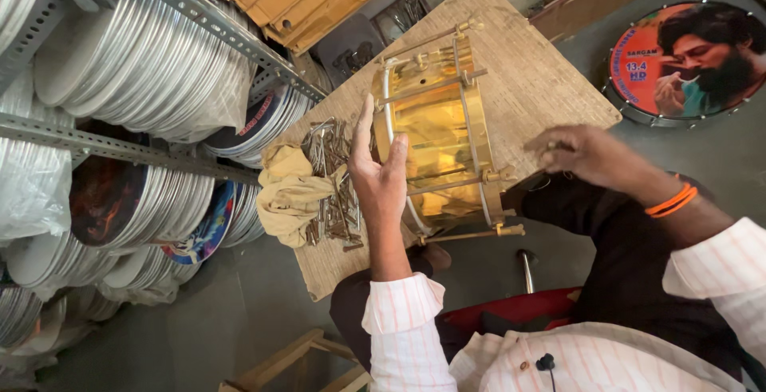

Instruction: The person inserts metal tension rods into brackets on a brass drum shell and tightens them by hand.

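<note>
Left hand (381, 170) raised upright, palm flat, fingers extended and together, forearm bare below rolled striped cuff, right hand (586, 153) extended forward, fingers curled loosely, palm down, orange bands on wrist, striped sleeve pushed back.

The person wears a long-sleeved shirt (558, 360) of pale white cloth crossed by thin pink-orange stripes, buttoned down the front with small round buttons. Both cuffs are turned back, so the striped fabric ends in folded bands on the forearms. A small black clip-on microphone (545, 361) sits on the shirt front, with a thin dark cable running down from it. On the right wrist are two bright orange bands (672, 200) (thin, like thread or rubber rings). The trousers (630, 256) are black or very dark. Both the left hand (381, 170) and the right hand (586, 155) are bare, without gloves.
</note>
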